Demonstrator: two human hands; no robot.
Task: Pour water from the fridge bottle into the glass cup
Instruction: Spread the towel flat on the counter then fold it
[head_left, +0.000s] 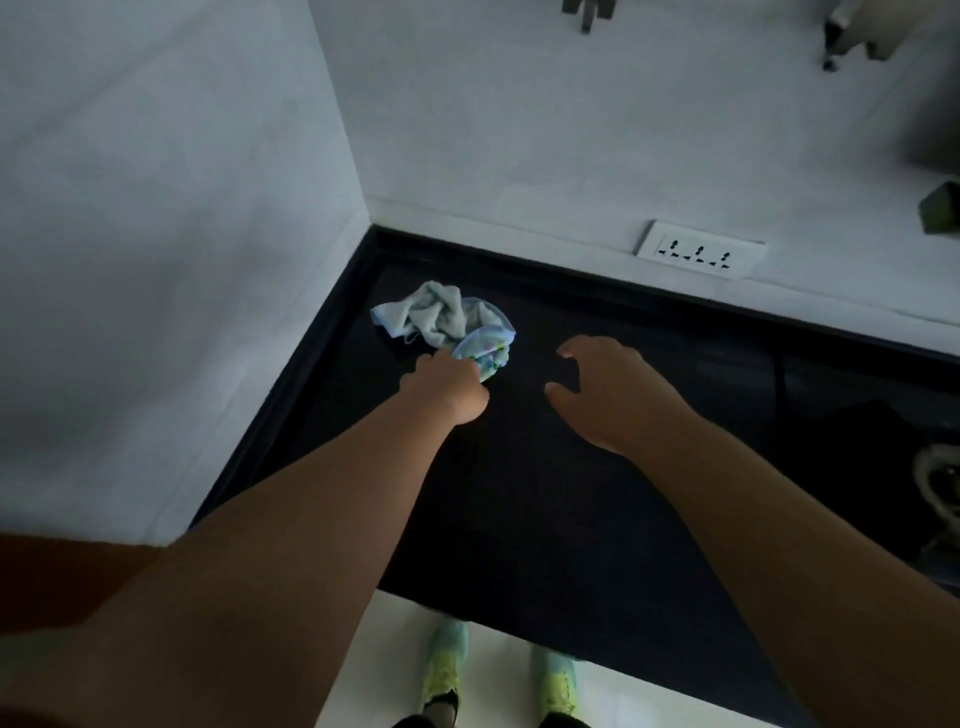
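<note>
Cloth (441, 322): a crumpled pale towel with a patterned edge, lying near the far left corner of the dark counter (545, 493), close to where the two walls meet.
Left hand (449, 382): reaches to the cloth's near end; its fingers look curled onto the patterned edge, seemingly gripping it, though the fingertips are hidden.
Right hand (610, 392): hovers above the middle of the counter, fingers spread and loosely bent, holding nothing.
Socket plate (698, 252): on the back wall, just above the counter's far edge.
Bottle and glass cup: neither shows, so their place, heading and long axis cannot be told.
Step in hand: by my reading, a side chore with the cloth; pouring has not begun.
Next move: probably letting go of the cloth, then fetching the bottle from the fridge and finding the cup.
</note>
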